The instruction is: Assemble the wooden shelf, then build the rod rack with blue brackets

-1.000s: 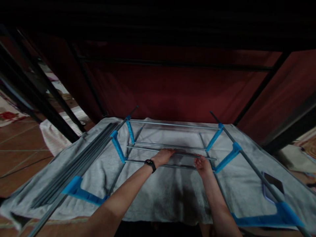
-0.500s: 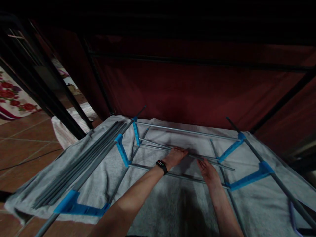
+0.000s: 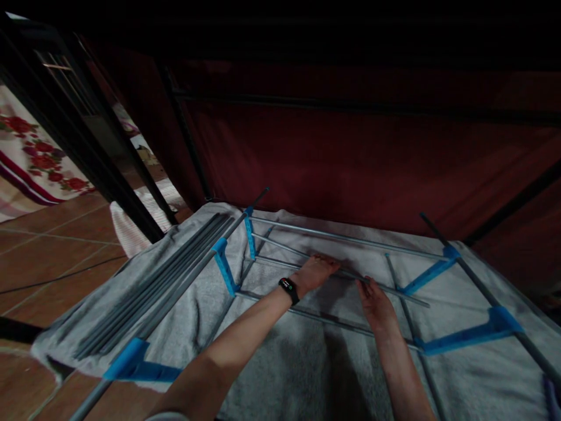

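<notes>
— While we look down our own forearms, what lies nearest us?

— A blue bracket (image 3: 131, 365) at the near left, clipped on a long pole, and the grey cloth (image 3: 280, 374) under everything. Just past that, a near rod (image 3: 324, 318) crosses under both our wrists, left to right.

— And our hands?

— Our left hand (image 3: 318, 272), with the black watch (image 3: 289, 289) on its wrist, rests palm down on a thin rod (image 3: 394, 290). The fingers lie together and flat over it; we cannot tell whether they curl under it. Our right hand (image 3: 377, 304) sits just beside it, to the right and a little nearer us, fingers stretched forward with the tips touching the same rod. We cannot tell if that hand grips it either.

— Which way does the rod run?

— Its long axis goes from far left to near right, slanted against the other rods. The left end points toward the bracket pair (image 3: 236, 257) at the left side; the right end stops short of the right bracket (image 3: 427, 275), free and resting on the cloth. So the rod lies straight under our fingertips, stretching away on both sides, and the right hand is nearer the loose end.

— Farther out?

— A far rod (image 3: 350, 238) joins the left and right brackets. A bundle of spare poles (image 3: 153, 286) lies on the cloth at the left. Behind it all hangs the dark red fabric (image 3: 328, 164) on a black frame (image 3: 109, 158), with tiled floor (image 3: 44, 263) to the left.
</notes>
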### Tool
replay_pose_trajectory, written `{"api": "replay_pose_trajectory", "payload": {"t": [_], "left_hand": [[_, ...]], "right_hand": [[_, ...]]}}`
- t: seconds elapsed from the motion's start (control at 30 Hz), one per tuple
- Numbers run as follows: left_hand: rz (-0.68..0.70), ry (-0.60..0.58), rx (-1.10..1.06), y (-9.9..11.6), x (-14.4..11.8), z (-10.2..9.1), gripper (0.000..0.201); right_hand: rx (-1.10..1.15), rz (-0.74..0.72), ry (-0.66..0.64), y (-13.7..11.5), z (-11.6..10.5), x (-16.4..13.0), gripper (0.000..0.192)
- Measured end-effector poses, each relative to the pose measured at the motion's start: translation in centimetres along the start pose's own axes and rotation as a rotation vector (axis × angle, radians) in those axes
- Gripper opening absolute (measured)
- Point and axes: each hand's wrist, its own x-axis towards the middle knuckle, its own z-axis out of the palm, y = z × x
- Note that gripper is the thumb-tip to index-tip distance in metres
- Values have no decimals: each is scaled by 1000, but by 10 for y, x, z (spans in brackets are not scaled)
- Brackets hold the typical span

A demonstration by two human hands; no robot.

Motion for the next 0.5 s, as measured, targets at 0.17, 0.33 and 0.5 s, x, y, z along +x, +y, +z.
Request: {"api": "replay_pose_trajectory", "payload": {"t": [0.17, 0.33, 0.5], "left_hand": [[6, 0, 8, -1, 2, -3, 39], [17, 5, 5, -2, 4, -12, 38], [5, -23, 9, -3, 5, -19, 45]], "right_hand": [[-3, -14, -14, -2, 2, 2, 5], [11, -56, -22, -6, 7, 4, 4], [-3, -101, -59, -7, 8, 8, 8]]}}
